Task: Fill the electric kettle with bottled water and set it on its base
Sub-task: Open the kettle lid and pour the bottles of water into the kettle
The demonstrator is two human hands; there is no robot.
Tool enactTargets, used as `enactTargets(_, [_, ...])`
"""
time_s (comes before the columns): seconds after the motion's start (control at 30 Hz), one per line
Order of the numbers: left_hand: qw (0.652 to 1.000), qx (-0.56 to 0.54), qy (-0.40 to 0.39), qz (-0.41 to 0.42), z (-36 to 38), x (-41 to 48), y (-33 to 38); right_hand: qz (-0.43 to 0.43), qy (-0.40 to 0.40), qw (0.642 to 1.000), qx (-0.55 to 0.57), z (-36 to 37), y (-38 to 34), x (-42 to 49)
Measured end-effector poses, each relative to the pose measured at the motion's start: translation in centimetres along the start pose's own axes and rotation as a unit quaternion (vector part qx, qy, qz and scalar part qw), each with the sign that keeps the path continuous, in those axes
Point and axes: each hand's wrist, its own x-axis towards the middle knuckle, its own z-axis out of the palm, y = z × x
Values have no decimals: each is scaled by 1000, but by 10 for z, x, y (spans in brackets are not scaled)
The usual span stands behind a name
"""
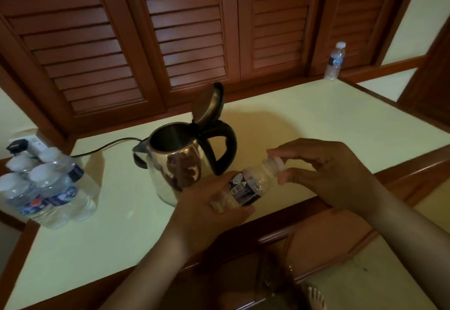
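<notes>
A shiny steel electric kettle (175,163) with a black handle stands on the cream counter, its lid (208,103) hinged up and open; the inside looks dark. Its base is hidden beneath it, if there at all. Just in front of the kettle, my left hand (209,205) grips a small water bottle (250,185) tilted to the right. My right hand (323,168) pinches the bottle's white cap (277,162) between thumb and fingers.
Several sealed water bottles (48,188) stand in a cluster at the counter's left end, by a wall socket with a black plug (17,145) and cord. One lone bottle (335,61) stands far right by the louvred wooden doors. The counter's wooden edge (316,202) runs below my hands.
</notes>
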Motion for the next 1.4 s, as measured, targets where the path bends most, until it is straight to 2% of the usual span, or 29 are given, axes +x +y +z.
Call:
enactTargets(0.13, [994, -96, -22, -39, 38, 46, 3, 5, -10, 1000, 24, -43, 30, 6])
enactTargets(0.23, [989, -130, -33, -62, 65, 87, 14, 10, -23, 1000, 6, -81, 52, 18])
enactTargets(0.33, [973, -197, -66, -104, 89, 129, 33, 15, -35, 999, 8, -124, 76, 32])
enactTargets(0.4, [938, -301, -110, -129, 108, 156, 39, 3, -45, 999, 19, -153, 89, 41])
enactTargets(0.53, [805, -511, -254, -163, 150, 203, 44, -46, -76, 996, -17, -206, 112, 58])
enactTargets(0.57, [784, -531, -280, -155, 160, 213, 44, -59, -80, 994, -40, -218, 118, 61])
enactTargets(0.6, [779, -535, -294, -144, 166, 221, 45, -69, -80, 993, -60, -228, 124, 64])
enactTargets(0.67, [802, -508, -284, -133, 180, 240, 50, -91, -75, 988, -98, -251, 142, 69])
enactTargets(0.73, [856, -440, -244, -120, 190, 256, 60, -124, -70, 980, -142, -267, 163, 73])
enactTargets(0.83, [944, -277, -169, -64, 201, 276, 82, -146, -31, 971, -187, -274, 192, 77])
enactTargets(0.87, [967, -215, -126, -43, 206, 282, 90, -131, -17, 973, -189, -274, 202, 77])
enactTargets(0.93, [994, -104, -17, -16, 222, 291, 97, -41, -1, 982, -183, -277, 217, 82])
enactTargets(1.0, [996, 23, 82, 26, 241, 297, 96, 64, -4, 981, -184, -281, 226, 89])
enactTargets(1.07, [981, 131, 134, 46, 256, 304, 90, 127, -15, 975, -181, -286, 229, 98])
enactTargets(1.13, [987, 123, 107, 10, 263, 319, 88, 156, 6, 979, -128, -294, 233, 105])
enactTargets(1.23, [999, 14, 16, -40, 265, 337, 88, 120, 33, 988, -87, -305, 248, 110])
enactTargets(1.4, [999, 12, -18, -47, 266, 362, 78, 71, 29, 994, -80, -318, 271, 120])
